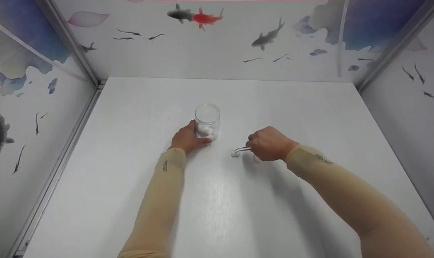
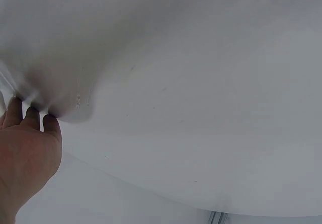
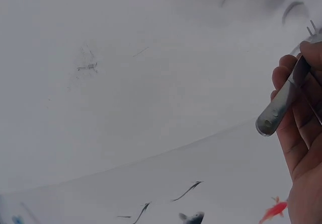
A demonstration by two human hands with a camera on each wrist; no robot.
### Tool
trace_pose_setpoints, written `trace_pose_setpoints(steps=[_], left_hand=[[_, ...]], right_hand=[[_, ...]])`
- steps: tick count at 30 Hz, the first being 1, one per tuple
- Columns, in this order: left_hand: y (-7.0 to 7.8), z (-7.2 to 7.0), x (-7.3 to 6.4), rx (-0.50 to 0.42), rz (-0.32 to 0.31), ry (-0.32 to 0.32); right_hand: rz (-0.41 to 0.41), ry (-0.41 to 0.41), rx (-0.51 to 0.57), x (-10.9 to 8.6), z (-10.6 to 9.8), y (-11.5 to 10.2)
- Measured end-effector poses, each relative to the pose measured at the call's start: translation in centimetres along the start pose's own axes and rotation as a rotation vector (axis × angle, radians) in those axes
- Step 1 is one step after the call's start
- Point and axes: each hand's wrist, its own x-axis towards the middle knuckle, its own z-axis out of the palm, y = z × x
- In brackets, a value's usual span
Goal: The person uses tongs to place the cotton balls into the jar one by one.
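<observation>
In the head view my left hand grips the lower part of a clear open-topped jar, its thumb across the near side. Several white cotton balls lie at the jar's bottom. My right hand pinches metal tweezers, whose tips point left and meet a white cotton ball close over the table. Another small white ball shows just below the right hand, partly hidden by it. The right wrist view shows the tweezers' rounded rear end sticking out past the palm.
A white table lies under both hands. White panels painted with fish and blue shapes stand at the back and both sides, joined by grey metal posts. Both forearms, in beige sleeves, reach in from the near edge.
</observation>
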Motion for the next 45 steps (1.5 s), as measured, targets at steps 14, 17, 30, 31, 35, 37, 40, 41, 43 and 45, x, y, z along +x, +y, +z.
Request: trace_pose_setpoints(steps=[14,17,30,31,35,37,40,41,43,45], left_hand=[[0.0,-0.1,0.0,-0.006,-0.005,0.009],[0.0,-0.2,-0.1,-0.014,0.0,0.005],[0.2,-0.2,-0.1,-0.02,-0.004,0.016],[0.1,-0.2,-0.1,-0.021,-0.004,0.018],[0.0,-0.1,0.0,-0.023,-0.009,0.02],[-0.1,0.0,0.0,-0.022,-0.01,0.017],[0.0,0.1,0.0,-0.024,-0.007,0.021],[0.0,0.1,0.0,-0.024,-0.005,0.023],[0.0,0.2,0.0,-0.022,0.001,0.024],[0.0,0.3,0.1,-0.017,0.007,0.022]], right_hand=[[-0.032,-0.013,-0.035,0.3,1.1,-0.1],[-0.019,-0.005,-0.041,0.4,1.1,0.1],[0.085,0.103,0.05,-0.1,0.1,1.7],[0.095,0.107,0.046,-0.1,0.0,1.9],[0.135,0.124,0.045,-0.3,-0.7,2.8],[0.155,0.133,0.05,-0.4,-1.0,3.2],[0.171,0.154,0.06,-0.3,-1.7,3.7],[0.17,0.164,0.065,-0.2,-1.9,3.8],[0.17,0.18,0.071,0.0,-2.3,4.1],[0.168,0.2,0.07,0.2,-2.8,4.2]])
